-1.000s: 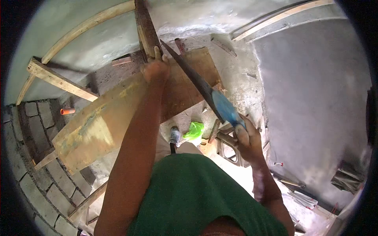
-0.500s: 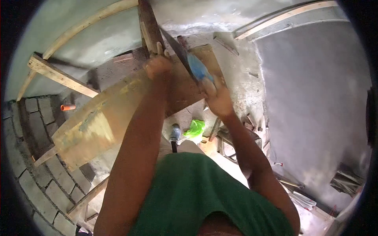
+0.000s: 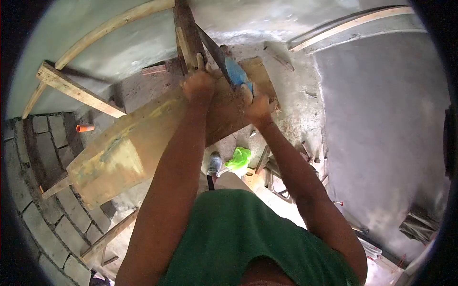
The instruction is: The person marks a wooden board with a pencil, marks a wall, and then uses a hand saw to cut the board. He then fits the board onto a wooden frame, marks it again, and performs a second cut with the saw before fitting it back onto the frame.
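My right hand [image 3: 257, 106] is wrapped round the blue handle of a handsaw [image 3: 236, 72]. The dark blade runs up and to the left, along the right side of a wooden board [image 3: 189, 35]. My left hand [image 3: 198, 85] presses on this board from above, its fingers gripping the near part. Beneath both hands lies a wide plywood sheet [image 3: 162, 126], stained with yellow and pale patches. Where the teeth meet the wood is hard to see.
A wooden brace [image 3: 81, 90] leans at the left near an orange pipe piece [image 3: 85, 128] and a block wall [image 3: 47, 229]. Below the sheet are a foot in a shoe [image 3: 214, 163], a bright green bag [image 3: 240, 157] and scattered wood pieces. A smooth grey wall [image 3: 381, 119] rises at the right.
My right hand has pushed the handsaw forward, up and to the left along the board. My left hand keeps its hold. The whole view has shifted slightly.
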Demonstrator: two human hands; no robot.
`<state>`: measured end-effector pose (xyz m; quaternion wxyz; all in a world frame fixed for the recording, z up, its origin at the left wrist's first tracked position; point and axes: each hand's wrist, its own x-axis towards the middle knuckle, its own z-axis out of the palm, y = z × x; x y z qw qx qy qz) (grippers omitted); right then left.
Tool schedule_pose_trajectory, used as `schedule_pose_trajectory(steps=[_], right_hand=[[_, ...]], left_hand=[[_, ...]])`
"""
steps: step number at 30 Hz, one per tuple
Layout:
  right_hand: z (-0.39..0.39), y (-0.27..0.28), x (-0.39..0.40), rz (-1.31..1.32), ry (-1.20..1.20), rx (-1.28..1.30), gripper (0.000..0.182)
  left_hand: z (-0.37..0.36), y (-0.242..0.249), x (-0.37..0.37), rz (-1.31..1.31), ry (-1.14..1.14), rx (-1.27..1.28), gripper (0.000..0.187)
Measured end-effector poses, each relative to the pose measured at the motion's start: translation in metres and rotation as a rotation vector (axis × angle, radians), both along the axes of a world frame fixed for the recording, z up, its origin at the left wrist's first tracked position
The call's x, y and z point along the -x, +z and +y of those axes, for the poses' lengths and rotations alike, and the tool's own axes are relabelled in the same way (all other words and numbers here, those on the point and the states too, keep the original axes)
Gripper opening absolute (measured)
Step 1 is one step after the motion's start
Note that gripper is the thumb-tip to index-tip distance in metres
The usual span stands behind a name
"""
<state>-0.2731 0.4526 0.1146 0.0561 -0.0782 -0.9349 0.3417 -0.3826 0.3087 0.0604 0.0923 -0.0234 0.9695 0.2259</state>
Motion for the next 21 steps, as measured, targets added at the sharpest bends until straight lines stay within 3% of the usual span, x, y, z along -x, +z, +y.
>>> schedule_pose_trajectory(steps=[2, 5, 7, 12, 14, 15, 16, 17, 19, 21], right_hand=[[-0.005, 0.024, 0.002, -0.204, -0.142, 0.149, 0.031], [0.004, 0.080, -0.059, -0.066, 0.004, 0.078, 0.033], [0.017, 0.120, -0.114, -0.236, -0.127, 0.298, 0.040], [0.032, 0.181, -0.165, -0.298, -0.177, 0.314, 0.040], [0.025, 0.156, -0.122, -0.383, -0.160, 0.176, 0.038], [0.025, 0.126, -0.094, -0.414, -0.113, 0.272, 0.035], [0.030, 0.070, -0.063, -0.004, 0.241, -0.066, 0.033], [0.018, 0.038, -0.034, -0.153, -0.018, 0.094, 0.035], [0.007, 0.003, 0.009, -0.003, -0.051, -0.092, 0.038], [0.002, 0.011, 0.008, -0.050, -0.080, -0.044, 0.037]], left_hand=[[0.002, -0.002, -0.006, -0.003, 0.020, -0.031, 0.057], [0.007, -0.038, -0.006, 0.073, 0.051, -0.004, 0.056], [0.008, -0.041, 0.006, 0.138, 0.060, -0.040, 0.056], [0.004, -0.031, 0.006, 0.100, 0.016, 0.047, 0.058], [0.002, -0.025, 0.008, 0.083, 0.003, 0.024, 0.058], [0.001, -0.019, 0.005, 0.044, -0.005, -0.022, 0.059], [0.000, -0.015, 0.003, 0.010, -0.011, -0.071, 0.059], [0.000, -0.017, 0.002, 0.012, -0.011, -0.067, 0.059], [0.000, -0.022, 0.002, 0.055, 0.000, -0.042, 0.059], [-0.001, -0.031, -0.002, 0.158, 0.016, -0.035, 0.058]])
